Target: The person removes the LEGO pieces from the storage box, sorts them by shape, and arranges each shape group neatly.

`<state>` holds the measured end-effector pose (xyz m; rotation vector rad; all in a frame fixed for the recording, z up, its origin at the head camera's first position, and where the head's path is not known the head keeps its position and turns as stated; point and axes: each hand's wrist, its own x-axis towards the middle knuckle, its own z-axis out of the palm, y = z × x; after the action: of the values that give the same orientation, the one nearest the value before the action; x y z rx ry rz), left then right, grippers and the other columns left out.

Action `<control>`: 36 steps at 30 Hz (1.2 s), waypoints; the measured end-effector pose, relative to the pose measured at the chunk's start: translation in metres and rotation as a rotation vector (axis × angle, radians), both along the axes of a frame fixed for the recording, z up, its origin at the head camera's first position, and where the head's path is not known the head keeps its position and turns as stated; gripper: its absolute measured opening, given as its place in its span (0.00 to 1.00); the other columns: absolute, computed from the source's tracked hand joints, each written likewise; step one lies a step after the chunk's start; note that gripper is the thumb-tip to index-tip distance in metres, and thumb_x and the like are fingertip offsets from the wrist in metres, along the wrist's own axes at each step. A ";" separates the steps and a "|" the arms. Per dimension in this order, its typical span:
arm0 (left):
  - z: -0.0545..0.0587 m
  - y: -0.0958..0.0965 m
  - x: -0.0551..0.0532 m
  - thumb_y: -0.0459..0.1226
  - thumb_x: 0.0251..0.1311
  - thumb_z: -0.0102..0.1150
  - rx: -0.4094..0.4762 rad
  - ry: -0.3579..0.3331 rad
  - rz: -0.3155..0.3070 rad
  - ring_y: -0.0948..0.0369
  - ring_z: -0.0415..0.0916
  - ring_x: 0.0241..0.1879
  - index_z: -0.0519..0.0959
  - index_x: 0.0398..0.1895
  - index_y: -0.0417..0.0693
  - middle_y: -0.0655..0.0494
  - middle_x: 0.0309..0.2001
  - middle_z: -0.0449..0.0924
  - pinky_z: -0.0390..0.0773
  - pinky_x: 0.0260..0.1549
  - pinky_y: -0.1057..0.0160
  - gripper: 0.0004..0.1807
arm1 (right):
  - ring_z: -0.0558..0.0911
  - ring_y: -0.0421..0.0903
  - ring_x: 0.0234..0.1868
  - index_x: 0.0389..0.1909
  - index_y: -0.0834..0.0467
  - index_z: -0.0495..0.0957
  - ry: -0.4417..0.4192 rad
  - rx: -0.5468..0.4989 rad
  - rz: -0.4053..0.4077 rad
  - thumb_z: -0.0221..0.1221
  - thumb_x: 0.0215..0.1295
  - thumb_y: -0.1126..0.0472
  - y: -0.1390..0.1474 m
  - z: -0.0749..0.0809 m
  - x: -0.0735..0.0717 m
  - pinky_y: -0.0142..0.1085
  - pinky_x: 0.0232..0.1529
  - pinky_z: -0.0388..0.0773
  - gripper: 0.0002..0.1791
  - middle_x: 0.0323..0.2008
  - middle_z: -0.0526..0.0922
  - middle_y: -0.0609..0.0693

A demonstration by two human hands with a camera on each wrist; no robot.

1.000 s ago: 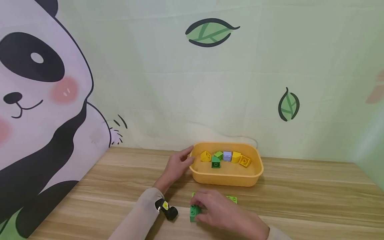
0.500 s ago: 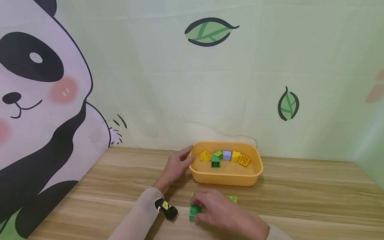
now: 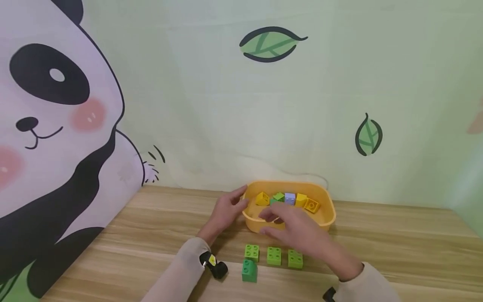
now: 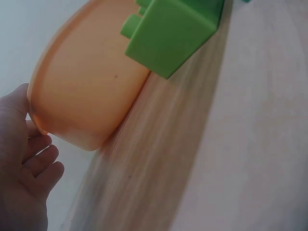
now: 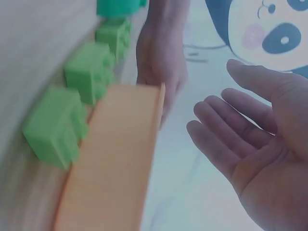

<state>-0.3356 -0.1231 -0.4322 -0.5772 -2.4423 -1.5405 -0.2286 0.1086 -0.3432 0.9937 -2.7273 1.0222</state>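
Observation:
At the left end of an orange-yellow plastic bin (image 3: 329, 212), my left hand (image 3: 225, 212) holds the rim between thumb and fingers. In the left wrist view, the rest of its fingers curl loosely beside the bin wall (image 4: 86, 91). My right hand (image 3: 299, 230) hovers over the bin's front edge, fingers apart and holding nothing; its palm shows bare in the right wrist view. On the table in front of the bin, three light green toy bricks (image 3: 273, 256) stand in a row. Directly before the leftmost one sits a darker green sloped brick (image 3: 249, 272) with studs.
Inside the bin lie a yellow sloped brick (image 3: 262, 199), a light green brick (image 3: 279, 196), a lavender brick (image 3: 289, 198) and two more yellow bricks (image 3: 311, 205). My right hand partly covers a dark green one (image 3: 273, 201). A panda-print cloth (image 3: 211, 105) hangs behind the wooden table (image 3: 396, 243).
My right hand has let go of the dark green sloped brick and moved forward to the bin, uncovering the light green row. My left hand stays at the bin. The head view has shifted slightly.

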 end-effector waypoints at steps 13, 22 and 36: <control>0.000 0.001 0.001 0.36 0.74 0.60 0.000 -0.041 0.000 0.44 0.71 0.72 0.72 0.76 0.40 0.46 0.75 0.71 0.73 0.69 0.46 0.28 | 0.85 0.48 0.48 0.55 0.63 0.85 0.000 -0.016 -0.097 0.67 0.73 0.63 0.014 0.000 -0.049 0.46 0.54 0.86 0.13 0.49 0.88 0.53; -0.001 0.002 -0.001 0.36 0.74 0.60 -0.008 -0.029 -0.004 0.46 0.70 0.72 0.72 0.76 0.40 0.47 0.75 0.71 0.73 0.69 0.47 0.28 | 0.85 0.50 0.49 0.56 0.65 0.84 -0.024 0.010 -0.142 0.65 0.74 0.65 0.017 -0.010 -0.070 0.46 0.53 0.87 0.13 0.51 0.87 0.57; -0.001 0.000 -0.001 0.37 0.74 0.60 -0.008 -0.031 0.001 0.46 0.70 0.72 0.72 0.76 0.41 0.47 0.75 0.71 0.73 0.69 0.47 0.29 | 0.86 0.56 0.52 0.56 0.68 0.83 -0.016 0.045 -0.167 0.64 0.74 0.68 0.023 -0.032 -0.092 0.52 0.57 0.84 0.13 0.54 0.87 0.62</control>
<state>-0.3369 -0.1226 -0.4335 -0.5580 -2.4725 -1.5516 -0.3204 0.1319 -0.3748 0.7502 -2.8008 0.9498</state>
